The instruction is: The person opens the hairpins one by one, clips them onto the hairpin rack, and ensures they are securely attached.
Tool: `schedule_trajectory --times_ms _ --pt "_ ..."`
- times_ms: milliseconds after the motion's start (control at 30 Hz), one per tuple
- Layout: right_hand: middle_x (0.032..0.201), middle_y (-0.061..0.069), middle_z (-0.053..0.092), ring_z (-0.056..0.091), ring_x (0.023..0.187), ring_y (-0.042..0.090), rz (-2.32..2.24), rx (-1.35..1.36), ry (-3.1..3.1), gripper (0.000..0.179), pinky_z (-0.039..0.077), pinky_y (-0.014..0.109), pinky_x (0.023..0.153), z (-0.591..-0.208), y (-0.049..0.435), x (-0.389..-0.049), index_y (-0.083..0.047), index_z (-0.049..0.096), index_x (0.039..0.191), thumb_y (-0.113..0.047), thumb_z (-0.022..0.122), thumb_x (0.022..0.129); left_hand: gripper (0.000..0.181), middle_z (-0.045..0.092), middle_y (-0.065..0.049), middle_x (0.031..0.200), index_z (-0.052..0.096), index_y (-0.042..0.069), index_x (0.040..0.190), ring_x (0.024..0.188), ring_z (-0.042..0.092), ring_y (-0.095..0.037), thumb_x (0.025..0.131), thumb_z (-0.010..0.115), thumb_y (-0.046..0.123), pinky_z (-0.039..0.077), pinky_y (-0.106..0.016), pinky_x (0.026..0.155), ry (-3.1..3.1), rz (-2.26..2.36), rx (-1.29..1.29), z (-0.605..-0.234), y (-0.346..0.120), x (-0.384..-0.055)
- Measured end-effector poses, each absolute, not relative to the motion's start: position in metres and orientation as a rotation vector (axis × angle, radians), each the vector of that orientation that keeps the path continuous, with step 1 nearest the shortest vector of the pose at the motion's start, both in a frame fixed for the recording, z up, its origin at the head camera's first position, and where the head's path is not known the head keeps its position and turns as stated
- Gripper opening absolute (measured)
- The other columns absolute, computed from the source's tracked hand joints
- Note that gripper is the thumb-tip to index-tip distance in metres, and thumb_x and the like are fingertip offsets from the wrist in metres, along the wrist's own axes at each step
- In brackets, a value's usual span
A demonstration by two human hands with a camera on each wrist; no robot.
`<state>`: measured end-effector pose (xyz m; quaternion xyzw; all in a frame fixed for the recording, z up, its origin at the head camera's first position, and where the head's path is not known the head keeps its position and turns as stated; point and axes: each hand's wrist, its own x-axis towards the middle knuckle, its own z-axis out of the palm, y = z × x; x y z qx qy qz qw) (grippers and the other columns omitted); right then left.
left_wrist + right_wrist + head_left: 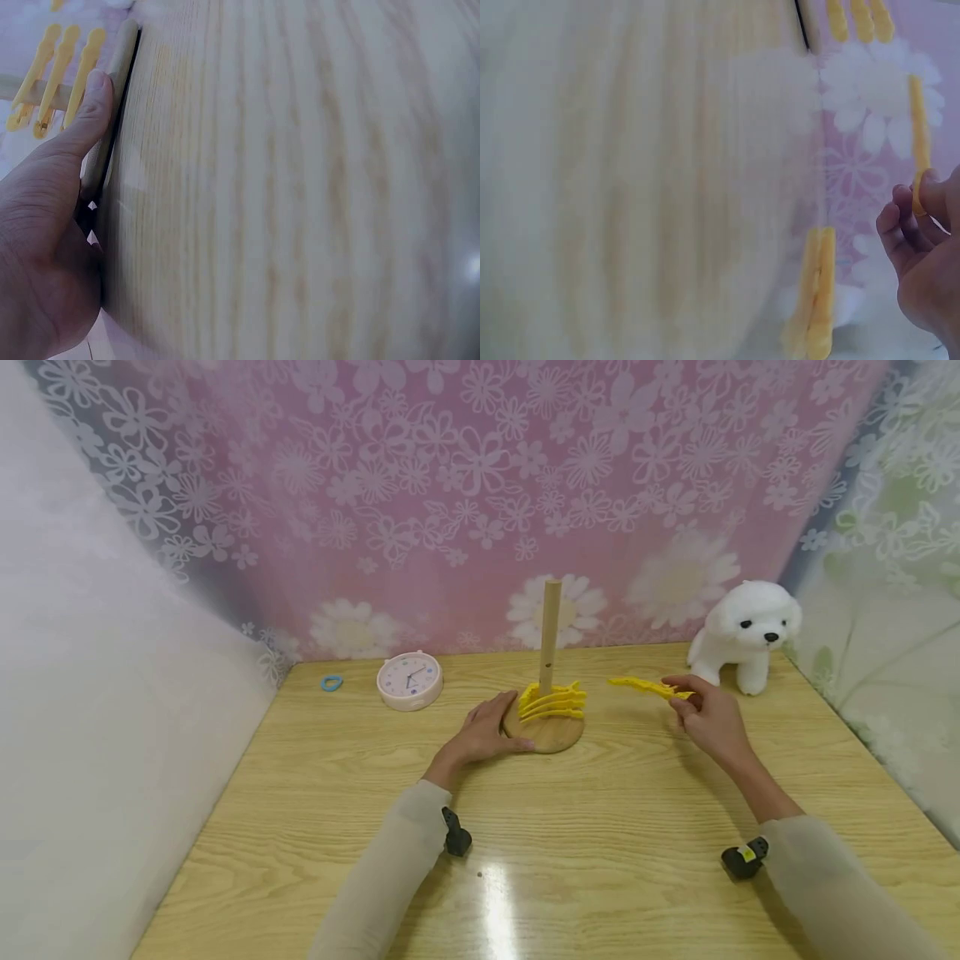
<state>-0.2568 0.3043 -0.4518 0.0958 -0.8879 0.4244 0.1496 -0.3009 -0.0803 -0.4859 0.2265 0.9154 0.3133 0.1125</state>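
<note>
A wooden stand has a round base [551, 742] and an upright post [551, 639]. Several yellow, curved, knobbly plastic pieces [558, 703] are stacked around the foot of the post. My left hand [483, 735] grips the left rim of the base, thumb at the front. In the left wrist view, that thumb [93, 105] lies against the base edge, near the yellow pieces. Right of the stand, my right hand [711, 720] pinches one end of another yellow piece [919, 127] between thumb and fingers, its free end pointing left toward the post.
A pink round clock [409, 681] and a small blue ring [332, 682] sit at the back left. At the back right stands a white plush dog [750, 635]. More yellow pieces [819, 292] show below my hand in the right wrist view. A flowered curtain [480, 510] borders the table's back edge.
</note>
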Motion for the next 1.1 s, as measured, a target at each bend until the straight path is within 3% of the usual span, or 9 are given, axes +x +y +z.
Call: schedule_trajectory --times_ms 300,467,567,667,800,967,1100 --pt "0.107 0.025 0.074 0.05 0.052 0.012 1.141 0.243 -2.56 0.024 0.036 0.027 0.043 -0.438 0.282 -0.27 -0.001 0.073 0.124 -0.011 0.061 0.106 0.108 0.016 -0.004 0.174 0.015 0.018 0.169 0.16 0.014 -0.028 0.09 0.076 0.059 0.007 -0.051 0.129 2.69 0.926 0.672 -0.484 -0.08 -0.3" --pt "0.111 0.025 0.075 0.042 0.042 0.012 1.177 0.259 -2.563 0.025 0.028 0.026 0.039 -0.434 0.265 -0.277 -0.001 0.075 0.124 -0.003 0.06 0.104 0.108 0.015 -0.004 0.175 0.014 0.017 0.169 0.16 0.013 -0.028 0.09 0.075 0.059 0.006 -0.052 0.129 2.686 0.931 0.665 -0.485 -0.08 -0.301" --pt "0.11 0.026 0.075 0.044 0.04 0.016 1.199 0.266 -2.558 0.026 0.027 0.026 0.037 -0.432 0.255 -0.28 -0.001 0.076 0.123 0.001 0.06 0.102 0.108 0.014 -0.004 0.175 0.013 0.018 0.169 0.16 0.012 -0.028 0.091 0.074 0.059 0.004 -0.051 0.129 2.677 0.931 0.659 -0.486 -0.08 -0.301" --pt "0.107 0.026 0.076 0.057 0.047 0.014 1.22 0.278 -2.552 0.027 0.027 0.026 0.036 -0.43 0.247 -0.283 0.0 0.077 0.121 0.004 0.06 0.101 0.108 0.012 -0.003 0.175 0.011 0.019 0.169 0.161 0.009 -0.027 0.091 0.074 0.058 0.002 -0.05 0.129 2.668 0.915 0.656 -0.487 -0.08 -0.302" --pt "0.104 0.026 0.076 0.058 0.05 0.007 1.224 0.312 -2.551 0.025 0.028 0.027 0.037 -0.431 0.238 -0.287 0.001 0.077 0.121 0.004 0.061 0.102 0.108 0.013 -0.003 0.175 0.012 0.018 0.169 0.161 0.011 -0.027 0.091 0.075 0.058 0.004 -0.051 0.129 2.677 0.919 0.659 -0.487 -0.08 -0.301" --pt "0.102 0.025 0.077 0.044 0.042 0.012 1.222 0.338 -2.538 0.022 0.031 0.025 0.039 -0.433 0.228 -0.296 0.002 0.077 0.12 -0.001 0.065 0.101 0.108 0.016 -0.004 0.174 0.014 0.018 0.169 0.16 0.014 -0.028 0.09 0.076 0.057 0.007 -0.051 0.128 2.696 0.925 0.671 -0.485 -0.08 -0.3" --pt "0.104 0.025 0.077 0.057 0.054 0.023 1.206 0.348 -2.534 0.021 0.027 0.025 0.04 -0.433 0.219 -0.302 0.002 0.077 0.119 -0.001 0.067 0.101 0.108 0.016 -0.004 0.174 0.014 0.017 0.169 0.16 0.013 -0.028 0.09 0.076 0.058 0.006 -0.051 0.128 2.692 0.931 0.674 -0.487 -0.079 -0.301"
